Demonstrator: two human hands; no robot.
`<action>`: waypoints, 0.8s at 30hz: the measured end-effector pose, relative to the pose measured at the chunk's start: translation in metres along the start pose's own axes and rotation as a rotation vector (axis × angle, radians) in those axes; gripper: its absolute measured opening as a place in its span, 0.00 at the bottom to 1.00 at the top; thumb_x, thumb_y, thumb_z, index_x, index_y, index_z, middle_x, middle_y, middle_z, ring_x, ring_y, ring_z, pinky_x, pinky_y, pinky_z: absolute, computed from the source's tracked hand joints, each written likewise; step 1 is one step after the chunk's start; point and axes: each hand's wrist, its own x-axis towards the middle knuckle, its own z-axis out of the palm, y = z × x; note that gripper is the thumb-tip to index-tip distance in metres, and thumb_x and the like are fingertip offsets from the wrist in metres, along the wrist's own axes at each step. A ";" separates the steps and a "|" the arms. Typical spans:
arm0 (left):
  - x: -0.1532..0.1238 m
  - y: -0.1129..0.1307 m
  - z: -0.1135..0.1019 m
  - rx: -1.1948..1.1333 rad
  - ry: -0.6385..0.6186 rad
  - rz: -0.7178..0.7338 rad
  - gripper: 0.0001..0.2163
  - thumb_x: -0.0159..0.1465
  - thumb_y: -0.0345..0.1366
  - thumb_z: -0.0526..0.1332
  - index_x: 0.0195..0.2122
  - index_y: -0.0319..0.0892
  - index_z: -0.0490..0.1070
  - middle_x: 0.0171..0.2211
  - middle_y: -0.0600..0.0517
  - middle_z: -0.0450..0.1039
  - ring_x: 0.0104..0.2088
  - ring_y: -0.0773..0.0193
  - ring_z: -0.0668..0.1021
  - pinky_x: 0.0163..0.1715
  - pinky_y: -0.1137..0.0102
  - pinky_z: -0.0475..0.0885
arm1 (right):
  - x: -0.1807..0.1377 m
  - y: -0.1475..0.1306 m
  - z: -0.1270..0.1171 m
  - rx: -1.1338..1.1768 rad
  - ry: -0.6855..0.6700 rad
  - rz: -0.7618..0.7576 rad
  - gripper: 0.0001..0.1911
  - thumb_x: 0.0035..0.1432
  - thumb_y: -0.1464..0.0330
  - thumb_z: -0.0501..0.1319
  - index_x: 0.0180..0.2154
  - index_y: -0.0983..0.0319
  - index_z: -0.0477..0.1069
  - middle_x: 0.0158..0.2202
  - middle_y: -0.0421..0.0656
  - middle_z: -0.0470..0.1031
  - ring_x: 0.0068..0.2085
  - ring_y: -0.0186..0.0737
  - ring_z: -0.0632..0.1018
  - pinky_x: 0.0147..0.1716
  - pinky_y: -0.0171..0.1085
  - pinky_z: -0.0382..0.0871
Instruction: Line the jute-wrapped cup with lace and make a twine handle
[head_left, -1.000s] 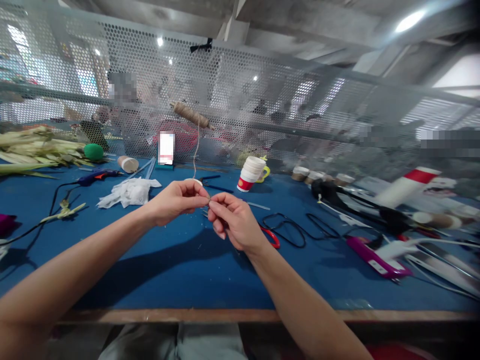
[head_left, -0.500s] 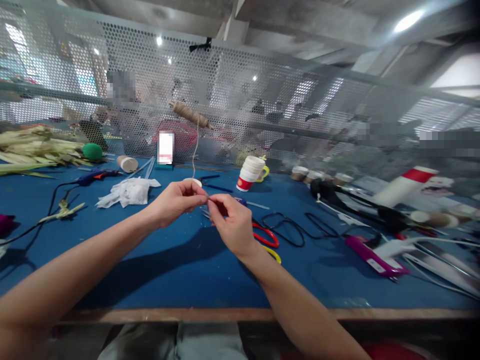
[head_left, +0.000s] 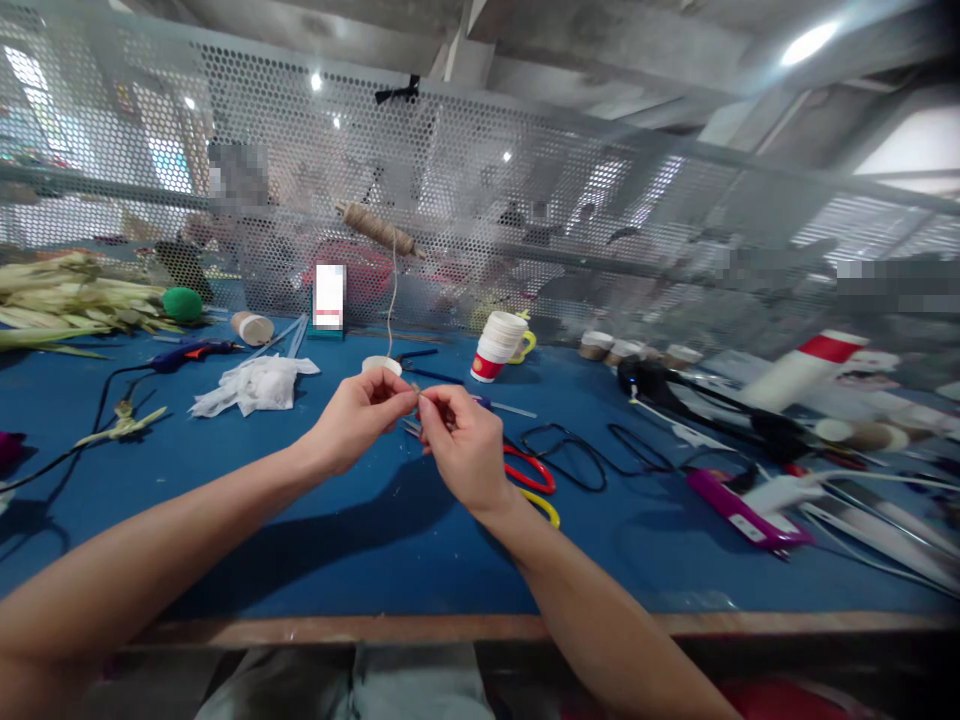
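Note:
My left hand (head_left: 365,415) and my right hand (head_left: 466,440) meet above the middle of the table, thumbs and forefingers pinched together. Between the fingertips is a tiny brownish piece, too small to name. Behind my left hand stands a white paper cup (head_left: 381,364), and twine (head_left: 393,290) runs down into it from a spool (head_left: 379,229) on the mesh panel. Scissors with red and yellow handles (head_left: 534,470) lie partly beneath my right hand. Just beyond the hands rest pliers with dark blue handles (head_left: 435,376).
Stacked paper cups (head_left: 498,347) stand behind my right hand. To the left are a crumpled white cloth (head_left: 256,385), a blue glue gun (head_left: 180,354), a green ball (head_left: 183,303) and pale husks (head_left: 82,290). Rightward lie a black cable (head_left: 577,455) and a purple power strip (head_left: 742,512).
My left hand has dropped slightly and tilted, showing more of the white cup behind it. The fingertips of both hands stay pinched together. The view has shifted a little.

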 end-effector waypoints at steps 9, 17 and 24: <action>-0.002 -0.003 0.003 -0.049 0.012 0.003 0.08 0.50 0.33 0.63 0.23 0.38 0.64 0.17 0.59 0.61 0.17 0.77 0.61 0.17 0.77 0.53 | -0.001 0.001 0.000 -0.008 0.001 -0.008 0.07 0.58 0.68 0.53 0.30 0.62 0.66 0.22 0.40 0.70 0.23 0.34 0.72 0.24 0.34 0.68; 0.003 0.005 -0.008 -0.202 -0.131 -0.217 0.11 0.47 0.34 0.67 0.23 0.37 0.63 0.16 0.59 0.62 0.14 0.80 0.58 0.16 0.76 0.48 | 0.005 -0.004 -0.005 0.411 -0.171 0.290 0.08 0.55 0.64 0.57 0.30 0.62 0.65 0.17 0.34 0.66 0.16 0.27 0.67 0.13 0.27 0.64; 0.005 0.008 -0.014 -0.214 -0.218 -0.206 0.09 0.48 0.32 0.67 0.28 0.39 0.67 0.19 0.58 0.65 0.16 0.79 0.62 0.18 0.77 0.53 | 0.011 -0.006 -0.006 0.860 -0.269 0.542 0.10 0.48 0.64 0.62 0.27 0.63 0.65 0.18 0.34 0.69 0.13 0.24 0.64 0.08 0.24 0.58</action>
